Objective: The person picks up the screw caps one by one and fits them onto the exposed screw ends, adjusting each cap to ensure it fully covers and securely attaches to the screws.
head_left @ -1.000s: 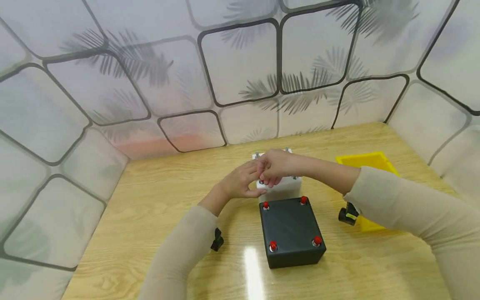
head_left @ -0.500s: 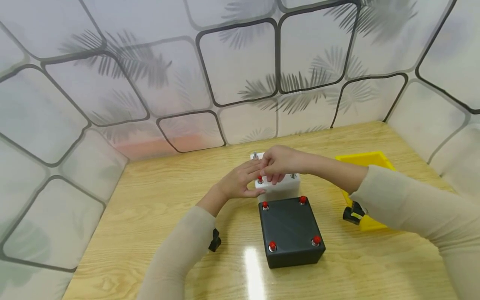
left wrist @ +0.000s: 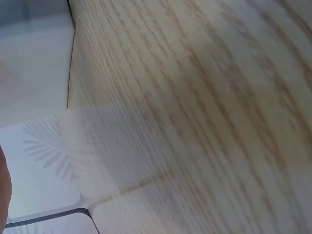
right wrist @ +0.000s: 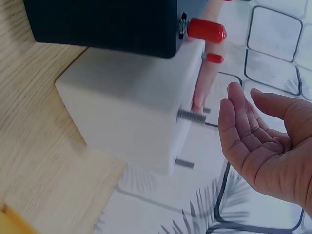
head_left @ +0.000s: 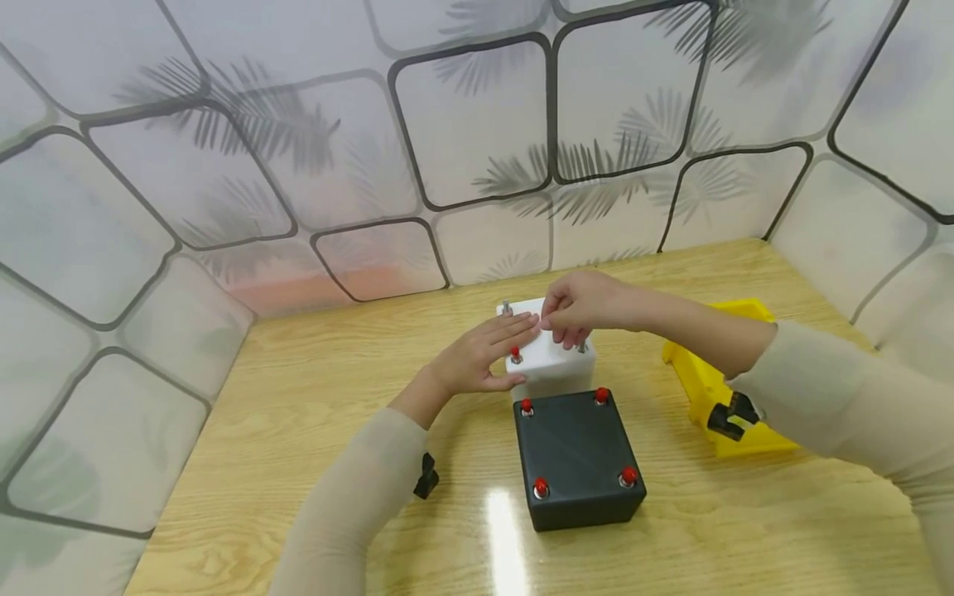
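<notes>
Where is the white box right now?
In the head view, the white box sits right of centre, just beyond the black box, with the left hand at its left side.

White box (head_left: 553, 366), upright metal bolts (right wrist: 191, 117) on top, red cap (head_left: 515, 353) on one

The pale wood-grained tabletop (head_left: 298, 414) is smooth and glossy where light strikes it. The square black box (head_left: 577, 451) and rectangular white block (head_left: 555, 381) look like smooth satin plastic; the rounded red caps (head_left: 629, 475) shine. Grey threaded studs (right wrist: 191, 117) look like ridged metal, the yellow bin (head_left: 702, 385) like plastic; beige sleeves (head_left: 827, 393) are matt cloth.
</notes>
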`<state>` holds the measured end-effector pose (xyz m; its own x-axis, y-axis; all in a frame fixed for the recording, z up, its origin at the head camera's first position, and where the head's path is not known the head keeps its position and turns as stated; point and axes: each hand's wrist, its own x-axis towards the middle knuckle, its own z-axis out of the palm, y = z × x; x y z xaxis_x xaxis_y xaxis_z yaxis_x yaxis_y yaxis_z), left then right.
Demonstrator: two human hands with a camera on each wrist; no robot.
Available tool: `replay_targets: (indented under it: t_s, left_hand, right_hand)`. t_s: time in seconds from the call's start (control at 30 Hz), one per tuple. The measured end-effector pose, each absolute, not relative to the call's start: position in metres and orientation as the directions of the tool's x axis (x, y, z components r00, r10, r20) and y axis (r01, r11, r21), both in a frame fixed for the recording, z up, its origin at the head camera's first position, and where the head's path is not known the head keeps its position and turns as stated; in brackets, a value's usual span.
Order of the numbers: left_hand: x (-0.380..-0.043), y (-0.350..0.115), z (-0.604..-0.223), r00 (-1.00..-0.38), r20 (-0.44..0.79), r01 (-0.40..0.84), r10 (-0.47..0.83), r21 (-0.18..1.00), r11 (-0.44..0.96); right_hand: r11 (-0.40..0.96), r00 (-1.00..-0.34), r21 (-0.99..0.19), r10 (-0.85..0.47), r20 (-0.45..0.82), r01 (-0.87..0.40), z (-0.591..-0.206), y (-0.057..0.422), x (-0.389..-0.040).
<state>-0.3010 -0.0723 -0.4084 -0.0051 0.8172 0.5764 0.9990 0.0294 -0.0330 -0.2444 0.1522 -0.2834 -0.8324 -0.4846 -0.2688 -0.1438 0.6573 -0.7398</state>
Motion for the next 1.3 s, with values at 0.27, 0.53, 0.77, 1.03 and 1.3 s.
replay_targets:
  t_s: [0.27, 0.53, 0.77, 1.03, 1.3]
  left_hand:
    - [-0.300, -0.071, -0.408, -0.016, 0.577, 0.999, 0.817, -0.025, 0.037]
    - [-0.299, -0.071, -0.407, -0.012, 0.572, 0.999, 0.820, -0.031, 0.036]
    - [-0.300, -0.072, -0.408, -0.014, 0.575, 0.999, 0.818, -0.032, 0.039]
    - [-0.299, -0.071, -0.407, -0.012, 0.562, 0.998, 0.827, -0.041, 0.043]
    - [-0.296, -0.071, -0.406, -0.004, 0.568, 0.998, 0.823, -0.050, 0.039]
  right_hand:
    - [0.649, -0.848, -0.749, -0.466, -0.253, -0.134, -0.279, 0.168, -0.242]
    - [0.655, -0.867, -0.749, -0.429, -0.255, -0.104, -0.282, 0.182, -0.240]
    - [0.649, -0.874, -0.754, -0.420, -0.244, -0.102, -0.282, 0.196, -0.238]
    - [0.658, -0.883, -0.749, -0.391, -0.258, -0.072, -0.284, 0.211, -0.232]
    - [0.659, -0.895, -0.750, -0.369, -0.252, -0.060, -0.287, 0.227, -0.231]
